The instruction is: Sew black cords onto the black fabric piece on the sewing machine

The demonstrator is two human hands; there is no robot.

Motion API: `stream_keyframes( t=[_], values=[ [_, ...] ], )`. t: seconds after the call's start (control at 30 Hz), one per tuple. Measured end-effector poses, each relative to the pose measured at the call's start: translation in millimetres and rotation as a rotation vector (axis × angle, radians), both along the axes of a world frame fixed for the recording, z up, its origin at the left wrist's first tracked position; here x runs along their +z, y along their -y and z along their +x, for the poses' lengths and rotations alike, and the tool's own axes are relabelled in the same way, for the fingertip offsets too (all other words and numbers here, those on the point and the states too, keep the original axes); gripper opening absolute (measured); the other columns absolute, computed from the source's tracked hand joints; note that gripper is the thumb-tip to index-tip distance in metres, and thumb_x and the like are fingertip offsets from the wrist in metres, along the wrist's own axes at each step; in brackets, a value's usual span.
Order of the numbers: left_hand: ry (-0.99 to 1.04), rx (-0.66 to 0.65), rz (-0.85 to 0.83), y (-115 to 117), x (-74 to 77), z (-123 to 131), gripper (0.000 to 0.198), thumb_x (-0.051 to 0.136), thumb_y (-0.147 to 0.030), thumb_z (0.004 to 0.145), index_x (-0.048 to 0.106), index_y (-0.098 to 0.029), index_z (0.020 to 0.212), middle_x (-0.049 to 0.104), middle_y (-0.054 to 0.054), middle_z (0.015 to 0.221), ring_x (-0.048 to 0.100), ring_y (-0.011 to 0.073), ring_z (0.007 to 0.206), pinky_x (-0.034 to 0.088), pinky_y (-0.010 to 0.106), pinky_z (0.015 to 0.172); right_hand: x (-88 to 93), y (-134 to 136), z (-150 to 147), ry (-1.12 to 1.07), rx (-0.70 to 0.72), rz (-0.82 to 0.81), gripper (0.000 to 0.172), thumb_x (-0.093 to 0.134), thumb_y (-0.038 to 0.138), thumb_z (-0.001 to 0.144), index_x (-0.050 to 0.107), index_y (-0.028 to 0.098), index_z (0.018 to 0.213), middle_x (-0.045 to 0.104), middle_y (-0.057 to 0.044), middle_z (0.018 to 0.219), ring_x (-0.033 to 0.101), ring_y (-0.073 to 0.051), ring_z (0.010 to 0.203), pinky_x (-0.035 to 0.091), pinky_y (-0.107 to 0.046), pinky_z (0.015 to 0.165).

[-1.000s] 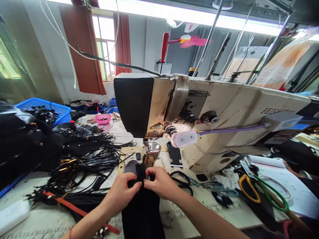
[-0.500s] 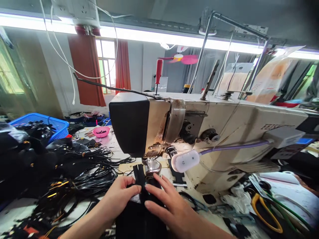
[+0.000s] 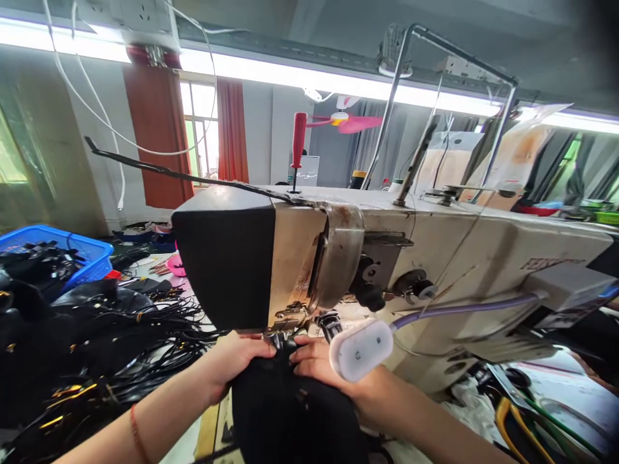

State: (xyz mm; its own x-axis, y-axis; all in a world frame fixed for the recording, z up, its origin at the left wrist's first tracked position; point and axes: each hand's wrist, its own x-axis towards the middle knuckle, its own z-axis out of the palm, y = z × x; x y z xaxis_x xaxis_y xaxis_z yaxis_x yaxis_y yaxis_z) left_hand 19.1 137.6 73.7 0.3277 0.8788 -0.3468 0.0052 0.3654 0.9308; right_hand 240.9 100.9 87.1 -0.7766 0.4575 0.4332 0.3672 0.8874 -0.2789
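Observation:
A piece of black fabric [image 3: 294, 412] lies on the machine bed in front of me, its far end under the head of the sewing machine [image 3: 225, 264]. My left hand [image 3: 242, 357] grips the fabric's far left edge, thumb on top and fingers curled. On the fabric's right side my right hand [image 3: 322, 364] lies with its fingers stretched out flat, partly behind the white lamp [image 3: 362, 351]. Between the two hands a narrow dark strip leads toward the presser foot area. The needle is hidden from view.
Left of the machine lie tangled black cords [image 3: 169, 341] and a heap of black pieces [image 3: 97, 322]. A blue basket [image 3: 91, 258] stands behind them. A red-handled screwdriver [image 3: 299, 142] stands upright on the machine. Yellow-handled scissors [image 3: 507, 425] lie at the right.
Both hands and the black fabric have moved forward, closer beneath the machine head. My view has come nearer to the machine. The upright end of the black strip is now mostly out of sight.

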Motion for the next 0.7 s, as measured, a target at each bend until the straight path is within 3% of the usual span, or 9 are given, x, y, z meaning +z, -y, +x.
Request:
stream_keyframes(
  t=[0.2,0.47,0.63,0.7],
  values=[
    [0.074,0.044,-0.099,2,-3.0,-3,0.021,0.081,-0.022,0.052,0.07,-0.015,0.068,0.072,0.002,0.064,0.066,0.0149,0.061,0.05,0.023,0.06,3.2,12,-1,0.078,-0.069,0.09,0.03,0.052,0.01,0.086,0.062,0.016,0.113,0.066,-0.012,0.119,0.053,-0.023,0.123,0.04,-0.036,0.108],
    [0.082,0.06,-0.136,4,1.2,-2,0.021,0.082,-0.021,0.056,0.073,-0.014,0.074,0.075,0.003,0.07,0.07,0.0184,0.067,0.053,0.026,0.064,4.2,11,1,0.086,-0.072,0.046,0.03,0.052,0.014,0.089,0.062,0.015,0.117,0.065,-0.013,0.121,0.054,-0.023,0.124,0.04,-0.033,0.109],
    [0.094,0.042,-0.144,5,0.1,-2,0.023,0.083,-0.023,0.056,0.072,-0.013,0.074,0.074,0.005,0.068,0.069,0.0181,0.066,0.054,0.026,0.065,3.9,9,5,0.125,-0.05,0.013,0.044,0.058,0.007,0.081,0.058,0.013,0.125,0.061,-0.014,0.129,0.049,-0.025,0.13,0.036,-0.036,0.113],
    [0.108,0.038,-0.151,3,-2.3,-2,0.025,0.084,-0.024,0.054,0.072,-0.013,0.073,0.074,0.005,0.066,0.069,0.0183,0.065,0.054,0.026,0.064,4.9,10,6,0.138,-0.081,-0.001,0.039,0.055,0.007,0.084,0.06,0.014,0.122,0.062,-0.014,0.128,0.05,-0.026,0.129,0.038,-0.037,0.111]
  ],
)
